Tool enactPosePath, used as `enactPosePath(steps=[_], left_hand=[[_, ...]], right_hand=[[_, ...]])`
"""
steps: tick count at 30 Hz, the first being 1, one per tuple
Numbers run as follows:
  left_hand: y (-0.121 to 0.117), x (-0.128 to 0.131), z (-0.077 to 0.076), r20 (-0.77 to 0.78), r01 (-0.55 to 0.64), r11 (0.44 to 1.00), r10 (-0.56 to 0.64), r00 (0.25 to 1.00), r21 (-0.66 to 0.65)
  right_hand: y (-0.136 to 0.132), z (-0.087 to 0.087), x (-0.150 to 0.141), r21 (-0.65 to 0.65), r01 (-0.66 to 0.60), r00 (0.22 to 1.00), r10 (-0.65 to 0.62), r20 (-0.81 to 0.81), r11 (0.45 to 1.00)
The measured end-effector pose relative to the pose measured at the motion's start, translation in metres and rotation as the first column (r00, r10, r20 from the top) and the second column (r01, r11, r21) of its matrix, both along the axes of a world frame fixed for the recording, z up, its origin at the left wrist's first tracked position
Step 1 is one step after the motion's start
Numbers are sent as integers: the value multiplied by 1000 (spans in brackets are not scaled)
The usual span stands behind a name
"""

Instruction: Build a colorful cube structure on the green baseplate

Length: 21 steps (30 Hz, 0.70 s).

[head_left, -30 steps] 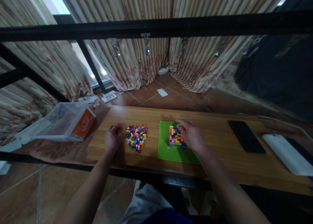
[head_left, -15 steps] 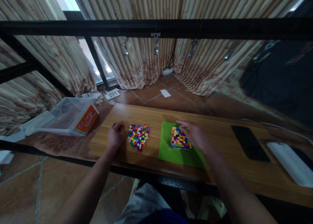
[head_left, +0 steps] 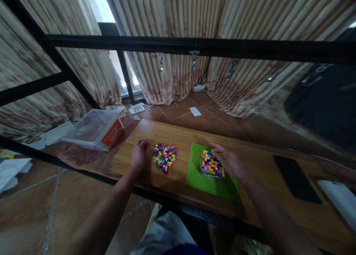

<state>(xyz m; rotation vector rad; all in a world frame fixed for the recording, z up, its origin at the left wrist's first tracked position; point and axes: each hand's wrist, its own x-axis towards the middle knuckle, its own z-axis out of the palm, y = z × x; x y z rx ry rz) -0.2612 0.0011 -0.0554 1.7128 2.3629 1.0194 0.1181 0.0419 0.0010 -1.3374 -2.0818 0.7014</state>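
Observation:
My left hand (head_left: 140, 154) rests on the wooden tabletop with its fingers curled in. Whatever those fingers hold, if anything, is hidden. Just right of it lies a loose pile of small multicoloured toy bricks (head_left: 164, 157). A green studded baseplate (head_left: 194, 177) carries a rectangular block of stacked toy bricks (head_left: 211, 164) in mixed colours. My right hand (head_left: 229, 160) is at the block's far right corner, index finger stretched out past the top and thumb close to the upper bricks. No separate brick shows between its fingers.
A clear plastic box (head_left: 94, 131) with an orange label stands beyond the table's left end. To the right lie a dark flat phone-like object (head_left: 297, 179) and a white object (head_left: 339, 199). A black metal bar (head_left: 178, 45) with hanging clips runs across in front.
The view has swung, so the scene sits further right and lower. My right hand stays by the brick block, its thumb and fingers shifting slightly; my left stays beside the pile.

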Motion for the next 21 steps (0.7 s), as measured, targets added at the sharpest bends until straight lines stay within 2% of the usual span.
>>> enactPosePath(steps=[3,5,7,8,10,11,13,17,21], left_hand=[[-1,2,0,16,4,1000,-5,1000,11],[-2,3,1,21,0,1000,-1,1000,14],[-2,4,2,29,-4,1000,4,1000,7],[-3,5,2,33,-4,1000,4,999,3],[-3,5,3,38,0,1000,0,999,0],[-4,5,3,39,2,1000,-2,999,1],[-4,6,3,40,4,1000,-4,999,3],[-4,6,4,41,10,1000,-10,999,-1],[-4,6,4,47,14,1000,-13,999,-6]], right_hand=[[-6,0,-1,8,74,997,-74,-19,997],[-15,4,-8,71,168,986,-167,-24,983],[-27,10,-23,158,208,978,-204,-38,965],[-33,12,-33,193,181,983,-175,-46,964],[-44,12,-58,230,46,999,-41,-26,972],[-49,9,-71,242,-36,999,38,-2,970],[-54,0,-96,235,-122,992,113,50,964],[-53,-23,-130,179,-185,975,158,155,966],[-49,-38,-143,189,-191,961,145,234,963]])
